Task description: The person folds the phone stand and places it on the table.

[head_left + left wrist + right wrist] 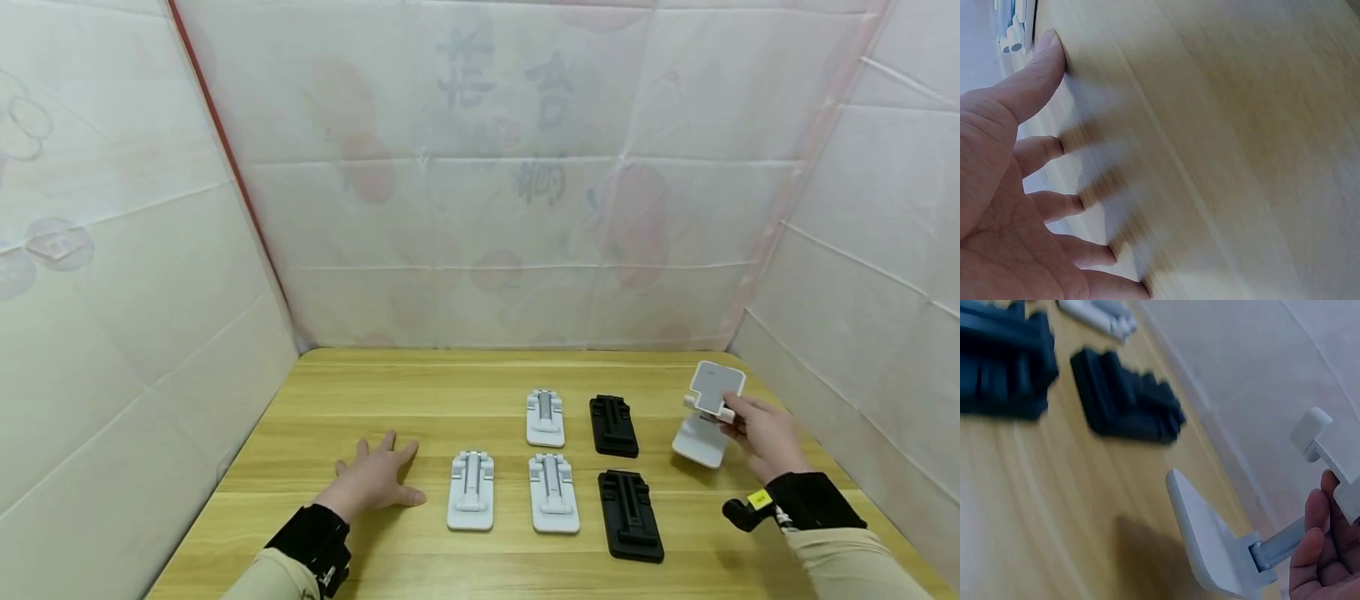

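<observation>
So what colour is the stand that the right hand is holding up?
White. The unfolded phone stand in the right hand shows best in the head view.

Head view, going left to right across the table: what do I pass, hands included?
Left hand flat on the table → folded white stand → two white stands (near, far) → two black stands (far, near) → unfolded white stand → right hand holding it.
</observation>
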Tool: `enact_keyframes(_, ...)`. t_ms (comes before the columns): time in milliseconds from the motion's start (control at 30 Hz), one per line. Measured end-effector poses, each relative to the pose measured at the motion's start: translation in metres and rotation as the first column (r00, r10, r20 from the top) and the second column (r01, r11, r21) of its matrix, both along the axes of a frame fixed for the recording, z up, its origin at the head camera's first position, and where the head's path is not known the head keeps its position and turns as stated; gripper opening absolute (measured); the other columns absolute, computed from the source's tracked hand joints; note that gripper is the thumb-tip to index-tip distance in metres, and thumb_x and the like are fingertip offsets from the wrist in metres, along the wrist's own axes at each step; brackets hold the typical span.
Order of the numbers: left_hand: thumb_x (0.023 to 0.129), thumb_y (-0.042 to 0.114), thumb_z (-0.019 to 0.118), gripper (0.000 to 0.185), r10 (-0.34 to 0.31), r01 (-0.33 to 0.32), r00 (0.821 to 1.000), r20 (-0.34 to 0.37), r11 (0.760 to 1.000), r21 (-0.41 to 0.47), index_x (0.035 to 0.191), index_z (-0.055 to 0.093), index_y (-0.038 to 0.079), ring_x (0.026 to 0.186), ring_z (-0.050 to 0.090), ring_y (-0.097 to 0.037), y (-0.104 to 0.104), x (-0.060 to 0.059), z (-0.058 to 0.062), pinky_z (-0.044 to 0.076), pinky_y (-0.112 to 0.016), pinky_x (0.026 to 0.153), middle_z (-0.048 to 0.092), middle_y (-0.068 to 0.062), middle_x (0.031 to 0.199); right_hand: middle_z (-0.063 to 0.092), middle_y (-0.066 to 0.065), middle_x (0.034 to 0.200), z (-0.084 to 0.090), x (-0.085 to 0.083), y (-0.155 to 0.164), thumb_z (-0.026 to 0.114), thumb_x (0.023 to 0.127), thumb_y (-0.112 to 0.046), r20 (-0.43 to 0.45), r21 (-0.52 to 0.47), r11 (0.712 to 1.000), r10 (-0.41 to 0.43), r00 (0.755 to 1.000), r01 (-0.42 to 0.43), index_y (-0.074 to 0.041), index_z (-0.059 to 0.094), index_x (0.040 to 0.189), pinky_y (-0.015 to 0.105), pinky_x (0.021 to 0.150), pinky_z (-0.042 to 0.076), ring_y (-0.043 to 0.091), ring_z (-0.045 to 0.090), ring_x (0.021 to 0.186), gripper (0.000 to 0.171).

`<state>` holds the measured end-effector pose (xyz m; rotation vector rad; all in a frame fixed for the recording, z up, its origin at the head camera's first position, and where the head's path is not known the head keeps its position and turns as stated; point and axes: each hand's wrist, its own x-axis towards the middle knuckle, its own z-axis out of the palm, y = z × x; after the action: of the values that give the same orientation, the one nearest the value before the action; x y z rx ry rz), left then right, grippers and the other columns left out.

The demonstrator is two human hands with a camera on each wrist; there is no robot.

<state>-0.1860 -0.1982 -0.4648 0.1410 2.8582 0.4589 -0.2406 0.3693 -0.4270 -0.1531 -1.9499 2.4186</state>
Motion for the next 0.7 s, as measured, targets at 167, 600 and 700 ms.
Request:
enact_keyframes(167,0.078,0.06,0.081,0.094,0.002,-0.002,1.0,-0.001,1.0,0.002,0.155,0.047,0.017,0.14,0.018,-0.07,-0.001,0.0,0.0,0.017,-0.093,0.097,0.028,-0.028,0.162,0.067,-0.005,0.095,0.012,-0.006,-0.034,0.061,0.104,-0.025,-0.027,0.059,0.997,0.048,0.998,-0.046,-0.01,0.066,0.11,0.023,0.079,0.056,0.01,0.065,0.087,0.017)
enact_keyframes(600,0.079,0.063,0.079,0.094,-0.011,0.011,1.0,-0.02,1.0,-0.027,0.154,0.047,0.017,0.138,0.024,-0.069,0.001,0.002,0.001,0.027,-0.091,0.097,0.031,-0.027,0.161,0.057,0.0,0.112,0.033,-0.006,-0.114,0.059,0.105,-0.035,0.034,0.237,0.958,0.159,0.987,-0.163,-0.003,0.057,0.115,0.033,0.09,0.052,0.015,0.059,0.095,0.034)
enact_keyframes(700,0.081,0.062,0.078,0.09,-0.021,0.021,1.0,-0.013,0.999,-0.024,0.153,0.049,0.015,0.136,0.027,-0.07,-0.001,-0.001,0.004,0.031,-0.09,0.094,0.032,-0.029,0.16,0.055,0.003,0.119,0.034,-0.005,-0.13,0.059,0.105,-0.035,0.038,0.236,0.952,0.189,0.981,-0.193,-0.002,0.056,0.117,0.034,0.094,0.051,0.016,0.058,0.098,0.036)
